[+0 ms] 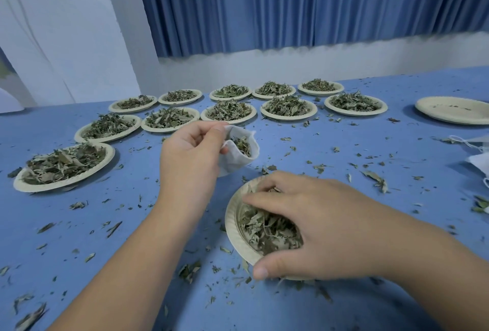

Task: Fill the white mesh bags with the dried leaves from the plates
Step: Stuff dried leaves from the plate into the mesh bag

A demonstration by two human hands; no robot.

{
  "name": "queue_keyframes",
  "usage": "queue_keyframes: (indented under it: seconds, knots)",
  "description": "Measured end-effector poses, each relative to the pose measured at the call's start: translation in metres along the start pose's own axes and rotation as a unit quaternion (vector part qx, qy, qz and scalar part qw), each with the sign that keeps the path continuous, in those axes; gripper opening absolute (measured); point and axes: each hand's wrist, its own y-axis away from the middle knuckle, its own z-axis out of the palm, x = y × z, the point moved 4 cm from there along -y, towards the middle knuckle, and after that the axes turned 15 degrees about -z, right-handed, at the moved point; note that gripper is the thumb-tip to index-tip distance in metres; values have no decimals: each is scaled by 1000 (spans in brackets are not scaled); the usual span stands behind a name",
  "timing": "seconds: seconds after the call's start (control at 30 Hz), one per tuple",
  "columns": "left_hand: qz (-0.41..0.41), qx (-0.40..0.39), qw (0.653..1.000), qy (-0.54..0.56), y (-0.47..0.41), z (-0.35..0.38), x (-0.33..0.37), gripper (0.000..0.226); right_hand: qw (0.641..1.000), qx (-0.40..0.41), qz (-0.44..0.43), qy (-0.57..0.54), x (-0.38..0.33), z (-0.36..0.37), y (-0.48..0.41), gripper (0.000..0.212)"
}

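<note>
The white mesh bag point(239, 150) is held just beyond and left of the near plate point(232, 222), mouth turned toward it, rim pinched by the left hand point(190, 156); dried leaves point(267, 230) in that plate are clutched under curled fingers of the right hand point(312, 227)

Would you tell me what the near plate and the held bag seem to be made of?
The near plate looks like matte beige moulded paper or pulp, given its ribbed rim. The bag in the left hand looks like soft white fabric, since it crumples.
</note>
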Motion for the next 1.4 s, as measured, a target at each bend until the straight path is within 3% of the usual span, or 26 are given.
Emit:
queue_keyframes:
  seconds: [0.37,0.53,0.67,0.87,0.97,1.1,1.2,1.4]
  knots:
    - [17,8,999,-32,-1,0,-2,21,999,-36,-13,13,2,4,-3,52]
    - [29,16,998,-49,-1,0,-2,21,998,-38,-23,48,-3,5,-9,16]
    - [42,15,997,-63,0,0,-2,20,997,-14,-28,68,-4,5,-11,21]
    - [56,22,995,-80,1,-1,-1,22,995,89,7,-47,11,-8,-2,19]
    - [74,22,991,-109,4,1,0,24,974,163,55,-148,22,-18,5,18]
    - [93,7,985,-146,10,8,-1,21,939,249,128,-200,39,-28,14,13]
    - [118,-15,972,-202,15,15,-2,23,917,306,160,-201,45,-30,17,10]
    - [127,-51,954,-267,21,27,-5,17,934,300,166,-105,42,-22,10,16]
